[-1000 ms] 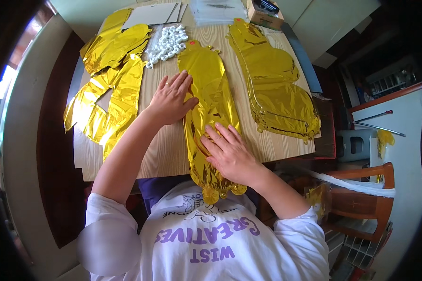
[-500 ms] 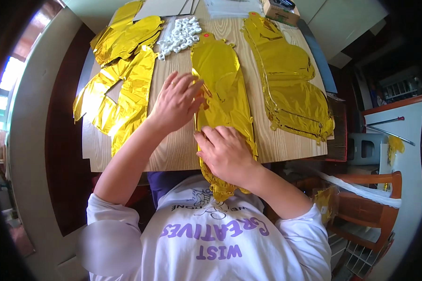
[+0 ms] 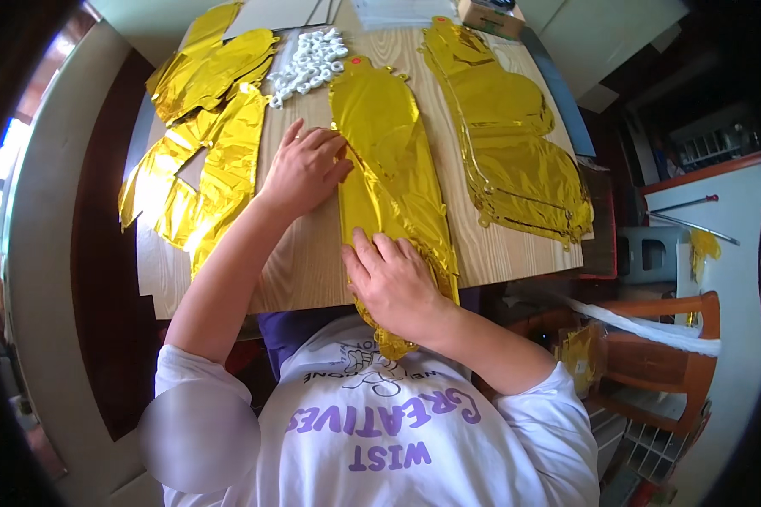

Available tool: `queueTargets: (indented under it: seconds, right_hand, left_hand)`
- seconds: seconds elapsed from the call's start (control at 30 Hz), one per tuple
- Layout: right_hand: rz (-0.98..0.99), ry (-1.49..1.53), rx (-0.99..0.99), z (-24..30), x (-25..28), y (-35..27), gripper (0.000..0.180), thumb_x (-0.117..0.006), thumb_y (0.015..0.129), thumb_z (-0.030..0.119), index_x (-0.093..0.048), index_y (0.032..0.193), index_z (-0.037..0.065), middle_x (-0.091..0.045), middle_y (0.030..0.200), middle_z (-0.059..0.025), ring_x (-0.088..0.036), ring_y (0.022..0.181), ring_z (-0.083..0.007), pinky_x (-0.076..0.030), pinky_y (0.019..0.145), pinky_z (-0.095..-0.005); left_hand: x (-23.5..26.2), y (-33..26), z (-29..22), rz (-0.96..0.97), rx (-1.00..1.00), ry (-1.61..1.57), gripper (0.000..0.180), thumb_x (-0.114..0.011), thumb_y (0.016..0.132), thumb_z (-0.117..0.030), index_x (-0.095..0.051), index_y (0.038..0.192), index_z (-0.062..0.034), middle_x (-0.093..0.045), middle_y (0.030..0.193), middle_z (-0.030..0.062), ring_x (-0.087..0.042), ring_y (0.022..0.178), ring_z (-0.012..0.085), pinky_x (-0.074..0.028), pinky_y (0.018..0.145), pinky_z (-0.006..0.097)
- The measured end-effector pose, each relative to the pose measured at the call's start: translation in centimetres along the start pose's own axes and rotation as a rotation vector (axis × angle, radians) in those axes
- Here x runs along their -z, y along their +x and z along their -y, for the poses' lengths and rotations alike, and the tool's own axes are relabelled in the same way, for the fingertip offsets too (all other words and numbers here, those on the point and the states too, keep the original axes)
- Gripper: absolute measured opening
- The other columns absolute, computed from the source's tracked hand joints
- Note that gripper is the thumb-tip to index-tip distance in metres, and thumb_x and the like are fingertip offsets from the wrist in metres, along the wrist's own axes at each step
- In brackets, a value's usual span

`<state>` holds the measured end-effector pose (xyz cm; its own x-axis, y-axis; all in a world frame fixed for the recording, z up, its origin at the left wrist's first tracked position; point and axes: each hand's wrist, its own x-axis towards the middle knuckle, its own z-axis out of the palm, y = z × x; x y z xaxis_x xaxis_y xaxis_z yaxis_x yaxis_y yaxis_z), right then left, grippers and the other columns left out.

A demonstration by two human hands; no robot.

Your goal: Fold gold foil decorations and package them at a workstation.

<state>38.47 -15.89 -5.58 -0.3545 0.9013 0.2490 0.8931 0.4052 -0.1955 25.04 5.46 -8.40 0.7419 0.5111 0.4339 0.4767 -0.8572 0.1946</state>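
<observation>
A flat, uninflated gold foil balloon point(image 3: 385, 160) lies lengthwise before me, its near end hanging over the table edge against my shirt. My left hand point(image 3: 304, 169) is at its left edge, fingers bent and thumb below them, closed on the foil's rim; the fingertips are partly hidden. Lower down, my right hand point(image 3: 397, 283) rests palm down on the near part of the balloon, its fingers stretched out and slightly spread. Wrinkles run across the foil between the two hands.
Another flat gold foil balloon point(image 3: 516, 139) lies to the right. More gold foil balloons point(image 3: 228, 160) overlap at the left. A pile of small white rings point(image 3: 309, 63) sits beyond my left hand. A cardboard box point(image 3: 490, 17) stands at the far right, and a wooden chair point(image 3: 651, 346) at the lower right.
My left hand has lowered toward the balloon's left edge, and the lifted foil there now lies flatter. My right hand stays on the near part. The whole view has shifted slightly.
</observation>
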Motion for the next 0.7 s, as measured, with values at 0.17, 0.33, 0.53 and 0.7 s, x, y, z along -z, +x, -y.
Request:
queueTargets:
  seconds: [0.17, 0.33, 0.53, 0.7]
  right_hand:
    - [-0.164, 0.104, -0.136, -3.5, 2.4, -1.9, 0.039, -0.069, 0.09, 0.017, -0.064, 0.125, 0.0, -0.06, 0.135, -0.0172, -0.056, 0.122, -0.0315, -0.044, 0.103, -0.0453]
    - [-0.175, -0.038, -0.223, -6.5, 2.7, -4.2, 0.038, -0.068, 0.09, 0.014, -0.063, 0.124, -0.002, -0.062, 0.131, -0.0166, -0.054, 0.127, -0.0325, -0.04, 0.109, -0.0466]
    - [-0.151, -0.049, -0.194, -6.8, 1.3, -4.7, 0.044, -0.07, 0.086, 0.012, -0.06, 0.126, -0.003, -0.061, 0.131, -0.0177, -0.053, 0.127, -0.0335, -0.038, 0.11, -0.0472]
    - [-0.151, -0.013, -0.223, -6.5, 1.3, -4.5, 0.044, -0.07, 0.087, 0.013, -0.06, 0.126, -0.003, -0.06, 0.132, -0.018, -0.052, 0.128, -0.0338, -0.038, 0.11, -0.0477]
  left_hand:
    - [0.3, -0.4, -0.2, -0.029, -0.01, -0.005, 0.037, -0.071, 0.091, -0.028, -0.066, 0.122, -0.0086, -0.068, 0.119, 0.0071, -0.062, 0.119, 0.0246, -0.033, 0.117, 0.054]
    - [1.3, 0.7, -1.8, -0.096, -0.037, 0.01, 0.04, -0.068, 0.094, -0.021, -0.063, 0.129, -0.0041, -0.061, 0.133, 0.0165, -0.057, 0.124, 0.035, -0.037, 0.112, 0.053]
    - [-0.5, 2.9, -8.2, 0.067, -0.414, -0.262, 0.034, -0.072, 0.09, -0.019, -0.068, 0.12, -0.0052, -0.065, 0.127, 0.0135, -0.06, 0.122, 0.0308, -0.044, 0.108, 0.049]
    - [-3.1, 5.1, -7.1, 0.071, -0.355, -0.235, 0.031, -0.069, 0.092, -0.018, -0.067, 0.12, -0.004, -0.066, 0.125, 0.0134, -0.062, 0.118, 0.0336, -0.045, 0.107, 0.048]
